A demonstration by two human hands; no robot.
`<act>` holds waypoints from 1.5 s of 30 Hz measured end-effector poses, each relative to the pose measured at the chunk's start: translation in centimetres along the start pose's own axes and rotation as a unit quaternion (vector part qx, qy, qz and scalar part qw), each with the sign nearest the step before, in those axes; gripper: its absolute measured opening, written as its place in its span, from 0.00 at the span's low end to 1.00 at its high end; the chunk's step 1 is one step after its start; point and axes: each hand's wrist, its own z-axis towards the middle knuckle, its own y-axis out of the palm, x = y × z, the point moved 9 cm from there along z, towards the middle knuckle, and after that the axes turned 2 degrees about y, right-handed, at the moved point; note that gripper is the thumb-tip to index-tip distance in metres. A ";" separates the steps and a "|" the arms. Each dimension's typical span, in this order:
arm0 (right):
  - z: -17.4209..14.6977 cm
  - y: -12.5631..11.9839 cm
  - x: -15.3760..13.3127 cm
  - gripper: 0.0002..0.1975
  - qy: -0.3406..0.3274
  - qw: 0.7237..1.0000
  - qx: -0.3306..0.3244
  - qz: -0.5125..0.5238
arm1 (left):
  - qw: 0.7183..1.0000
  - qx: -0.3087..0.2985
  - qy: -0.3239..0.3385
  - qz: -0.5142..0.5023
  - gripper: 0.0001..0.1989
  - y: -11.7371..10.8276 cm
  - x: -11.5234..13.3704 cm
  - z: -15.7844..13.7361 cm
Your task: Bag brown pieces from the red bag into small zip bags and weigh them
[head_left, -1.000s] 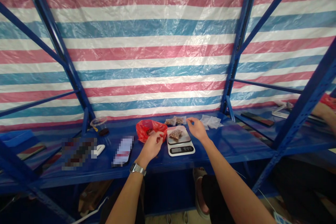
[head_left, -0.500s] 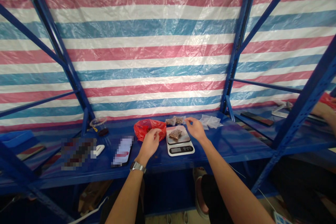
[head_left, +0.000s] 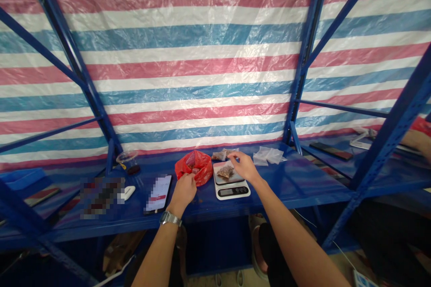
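My left hand [head_left: 184, 189] is closed at the front rim of a red plastic bag [head_left: 204, 173], its fingers pinching the edge. Reddish-brown pieces show inside the bag's mouth. A white digital scale [head_left: 233, 191] stands to the right, and a small clear bag of brown bits [head_left: 225, 172] lies on its plate. Over the plate's right rear side hovers my right hand [head_left: 245, 167], fingers bent and apart, with nothing visible in them. Behind the scale are more small filled bags [head_left: 219, 155], partly hidden by that hand.
Flat clear bags [head_left: 268, 155] lie right of the scale. On the left are a phone [head_left: 158, 193], a white oval object [head_left: 128, 192] and a clear cup [head_left: 128, 162] with dark contents. Blue rack posts [head_left: 305, 67] frame the shelf. Another person's arm [head_left: 416, 141] appears at far right.
My left hand has moved down and left to the red bag's front rim, and the bag's mouth is wider. My right hand has shifted left over the scale.
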 end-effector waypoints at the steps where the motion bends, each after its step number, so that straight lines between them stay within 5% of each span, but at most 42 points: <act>1: 0.0 -0.1 0.1 0.12 0.006 1.000 0.003 -0.005 | 1.000 0.001 0.000 -0.007 0.19 0.1 -0.1 0.0; 12: -0.5 -1.0 2.9 0.14 0.134 0.983 -0.024 -0.125 | 0.984 0.132 0.037 -0.113 0.16 -3.2 1.7 -0.4; 20: -1.9 -1.4 3.8 0.15 0.237 0.952 -0.064 -0.184 | 0.961 0.107 0.113 -0.227 0.16 -3.2 4.6 -0.7; 28: -2.0 -0.9 4.0 0.18 0.257 0.942 -0.089 -0.195 | 0.952 0.092 0.133 -0.260 0.14 -3.2 5.7 -0.9; 37: -1.7 0.6 4.7 0.15 0.216 0.960 -0.091 -0.155 | 0.952 0.089 0.134 -0.262 0.15 -2.8 5.6 -0.9; 41: -0.2 1.3 2.8 0.10 0.114 0.992 -0.046 -0.002 | 0.944 0.139 0.109 -0.278 0.14 -2.3 4.9 -0.5; 45: 0.8 2.4 -0.8 0.13 0.018 0.982 -0.032 0.183 | 0.918 0.188 0.022 -0.347 0.17 -1.1 3.8 -0.2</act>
